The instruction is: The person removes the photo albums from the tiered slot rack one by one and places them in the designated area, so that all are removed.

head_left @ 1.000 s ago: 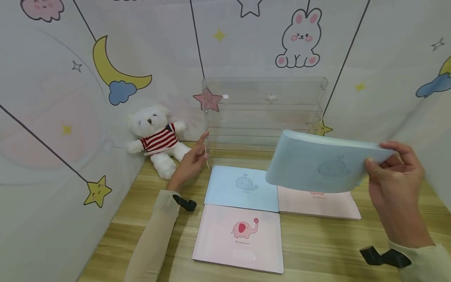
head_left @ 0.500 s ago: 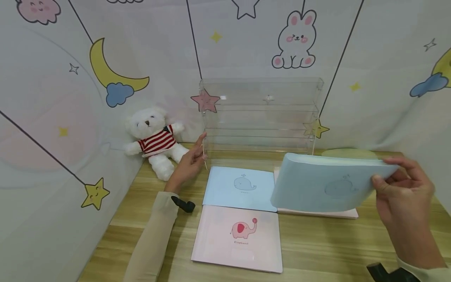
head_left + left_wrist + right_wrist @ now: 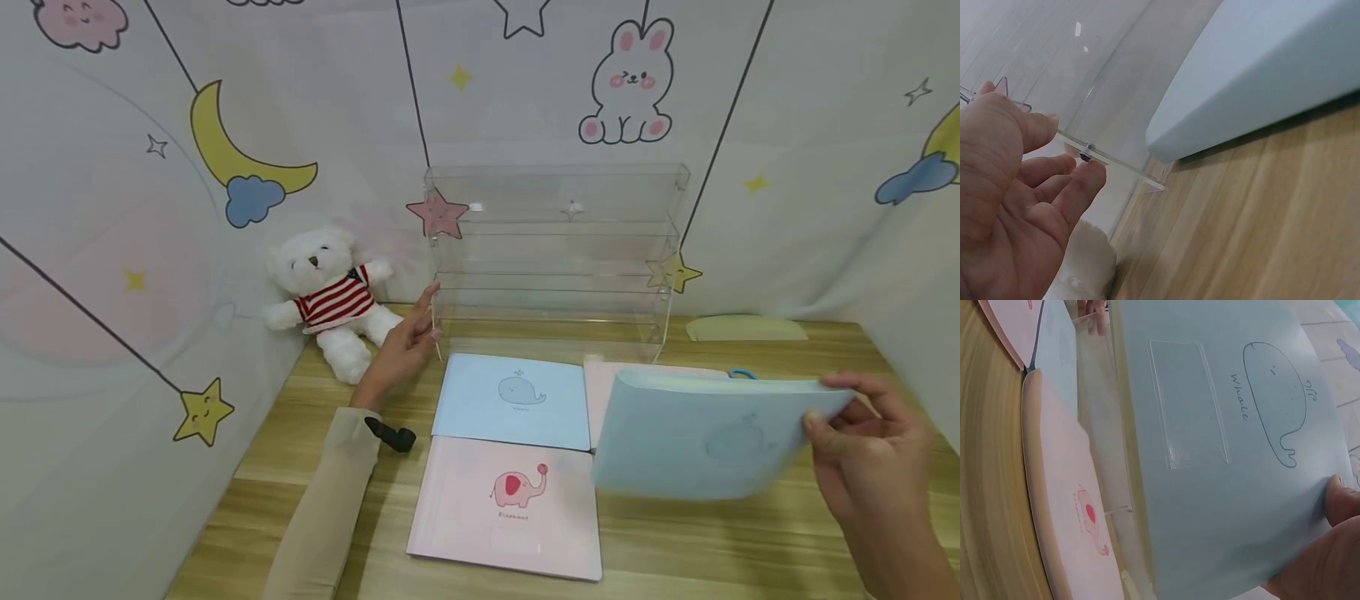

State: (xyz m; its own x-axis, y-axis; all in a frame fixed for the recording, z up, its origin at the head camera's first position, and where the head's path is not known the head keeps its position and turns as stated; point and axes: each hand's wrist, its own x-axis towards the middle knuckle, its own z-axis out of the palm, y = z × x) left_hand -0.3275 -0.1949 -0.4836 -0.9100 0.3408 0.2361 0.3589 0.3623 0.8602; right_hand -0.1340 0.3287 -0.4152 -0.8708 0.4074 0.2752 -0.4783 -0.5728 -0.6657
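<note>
My right hand point(image 3: 877, 454) pinches the right edge of a blue book point(image 3: 690, 437) between thumb and fingers. The book hangs over the table, its cover marked with a whale drawing and a clear label pocket in the right wrist view. Beneath it, a pink elephant book point(image 3: 1063, 462) lies partly covered in the head view. A transparent stepped rack point(image 3: 555, 250) stands at the back. My left hand point(image 3: 401, 354) holds its left side panel, thumb and fingertips at the panel's front edge in the left wrist view.
A second blue whale book point(image 3: 517, 404) and another pink elephant book point(image 3: 510, 521) lie flat in front of the rack. A white teddy bear point(image 3: 330, 292) in a striped shirt leans at the left wall. A pale green flat item point(image 3: 746, 328) lies at the back right.
My right hand has lowered the blue book toward the front and slightly right, uncovering the pale green item and a blue ring-like piece behind it. My left hand stays at the rack.
</note>
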